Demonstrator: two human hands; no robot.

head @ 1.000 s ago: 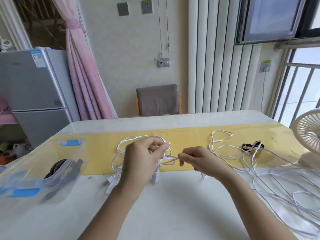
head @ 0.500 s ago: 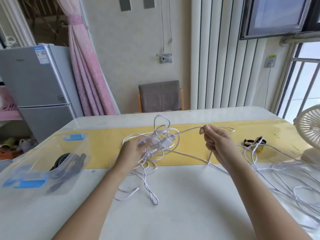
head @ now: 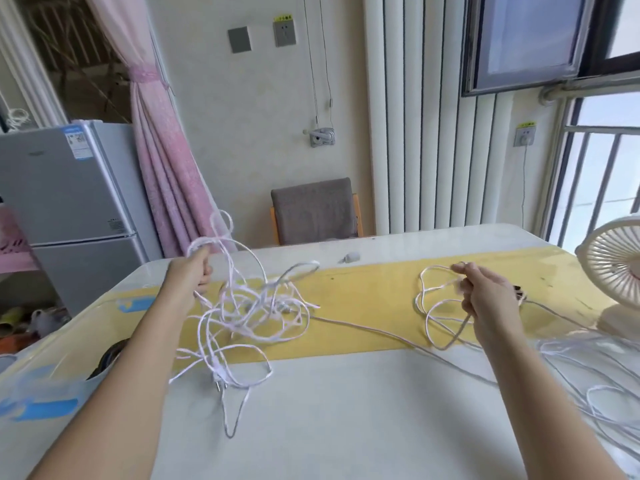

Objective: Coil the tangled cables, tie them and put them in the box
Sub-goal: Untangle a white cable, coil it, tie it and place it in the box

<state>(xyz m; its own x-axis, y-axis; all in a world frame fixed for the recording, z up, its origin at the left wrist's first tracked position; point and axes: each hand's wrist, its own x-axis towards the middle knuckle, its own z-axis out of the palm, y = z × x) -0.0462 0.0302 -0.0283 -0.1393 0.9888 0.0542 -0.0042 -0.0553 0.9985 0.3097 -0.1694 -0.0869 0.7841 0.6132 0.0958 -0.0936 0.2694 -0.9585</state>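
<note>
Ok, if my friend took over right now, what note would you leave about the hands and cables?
The left hand grips and holds up loops of the white tangle.
The right hand pinches a few cable loops.
More loose cable lies at the right; the clear box sits at the left.
Done: this white cable is not yet coiled or tied.
Left: untangle, coil, tie, box.
</note>
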